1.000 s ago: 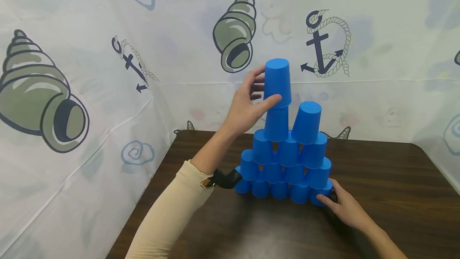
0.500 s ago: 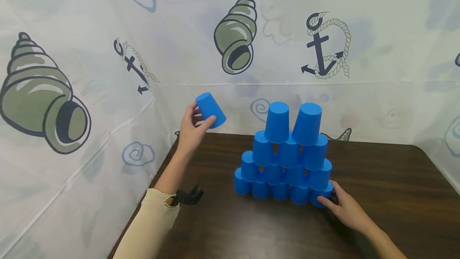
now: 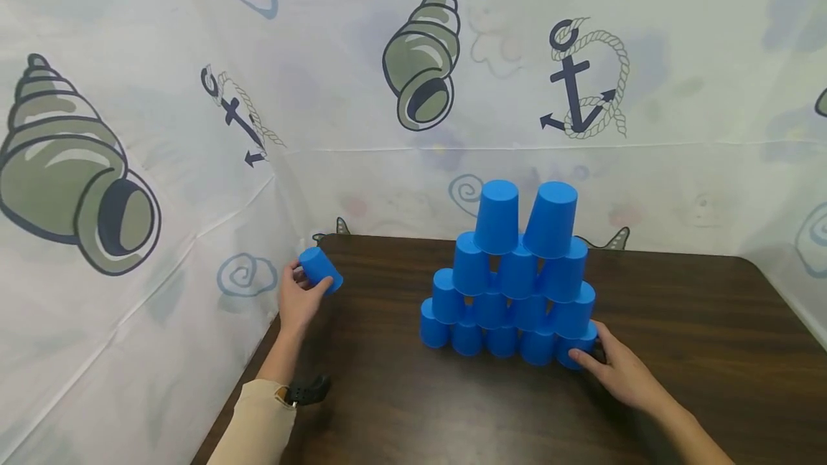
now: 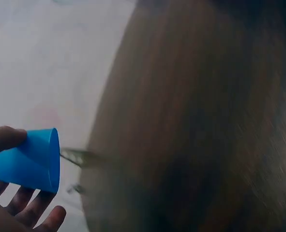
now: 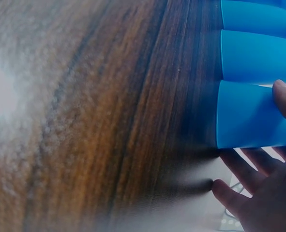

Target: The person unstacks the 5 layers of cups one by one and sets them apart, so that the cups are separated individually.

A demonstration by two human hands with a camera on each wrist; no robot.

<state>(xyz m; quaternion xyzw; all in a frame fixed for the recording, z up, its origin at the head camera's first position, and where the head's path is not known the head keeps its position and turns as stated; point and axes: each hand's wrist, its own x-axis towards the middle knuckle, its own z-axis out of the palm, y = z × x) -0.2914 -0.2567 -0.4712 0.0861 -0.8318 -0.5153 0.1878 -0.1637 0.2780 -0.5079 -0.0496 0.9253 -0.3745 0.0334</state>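
Note:
Near the table's far left corner, my left hand grips a plain blue plastic cup, tilted and bottom up. In the left wrist view the thumb lies on one side of that cup and the fingers under the other. Right of the table's middle stands a stepped stack of upside-down blue cups, with two cups side by side on its top row. My right hand holds the bottom row's rightmost cup between thumb and fingers.
A dark wood-grain table carries the stack. Behind and to the left hangs a white cloth printed with shells and anchors. A black strap circles the left wrist.
My left hand has lifted the single cup off the stack's top left and carried it left and down to the table's left edge. The right hand stays in place.

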